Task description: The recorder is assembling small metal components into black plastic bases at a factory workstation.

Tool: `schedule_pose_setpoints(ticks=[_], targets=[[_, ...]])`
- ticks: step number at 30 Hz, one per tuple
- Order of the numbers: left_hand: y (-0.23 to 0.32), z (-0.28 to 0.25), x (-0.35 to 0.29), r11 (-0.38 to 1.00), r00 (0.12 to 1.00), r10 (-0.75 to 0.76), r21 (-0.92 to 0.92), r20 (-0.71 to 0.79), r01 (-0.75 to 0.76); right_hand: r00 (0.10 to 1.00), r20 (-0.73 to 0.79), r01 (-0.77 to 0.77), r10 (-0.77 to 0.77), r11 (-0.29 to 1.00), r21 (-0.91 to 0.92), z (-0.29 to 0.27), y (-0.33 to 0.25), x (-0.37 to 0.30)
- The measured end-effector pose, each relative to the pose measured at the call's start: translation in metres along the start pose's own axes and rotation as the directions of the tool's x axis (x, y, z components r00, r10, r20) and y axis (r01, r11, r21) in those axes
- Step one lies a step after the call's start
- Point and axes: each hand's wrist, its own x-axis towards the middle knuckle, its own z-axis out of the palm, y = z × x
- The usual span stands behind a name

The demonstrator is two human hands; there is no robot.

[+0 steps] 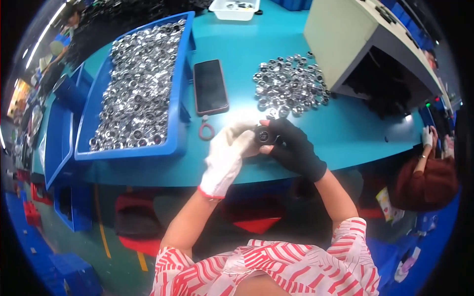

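Note:
A small round black part [263, 135] is held between my two hands above the near edge of the teal table. My left hand [231, 147], in a white knit glove, has its fingers closed against the part's left side. My right hand [292, 148], in a black glove with bare fingertips, pinches it from the right with thumb and forefinger. Just beyond my hands lies a loose pile of shiny silver and black round parts [289, 84]. To the left, a blue bin [178, 98] is filled with many similar shiny parts.
A dark phone [211, 86] with a pinkish ring strap [206, 131] lies between bin and pile. A beige box-like housing [340, 37] with a dark opening stands at the right. A white tray [234, 14] sits at the back. Another person's hands [428, 137] show far right.

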Motion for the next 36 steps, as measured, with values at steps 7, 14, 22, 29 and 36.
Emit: schedule_pose_setpoints(ticks=[7, 14, 22, 29, 36], targets=[[-0.009, 0.004, -0.008, 1.0, 1.0, 0.004, 0.021, -0.029, -0.003, 0.986, 0.126, -0.13, 0.106, 0.97, 0.203, -0.003, 0.004, -0.014], [-0.008, -0.004, -0.009, 0.999, 1.0, -0.02, -0.05, 0.017, 0.021, 0.914, 0.217, -0.404, 0.342, 0.797, 0.449, -0.002, -0.007, -0.009], [-0.007, 0.002, -0.01, 0.996, 0.999, -0.038, -0.078, 0.009, 0.039, 0.938, -0.155, 0.26, -0.309, 0.926, -0.273, 0.007, -0.006, -0.008], [0.0, 0.005, -0.01, 0.982, 0.985, -0.101, -0.142, 0.14, 0.121, 0.992, -0.104, 0.065, -0.068, 0.997, -0.033, 0.005, 0.008, -0.016], [-0.001, 0.01, -0.007, 0.989, 0.989, -0.106, -0.089, 0.103, 0.116, 0.998, -0.057, -0.002, 0.007, 0.997, 0.074, 0.003, 0.019, -0.022]])
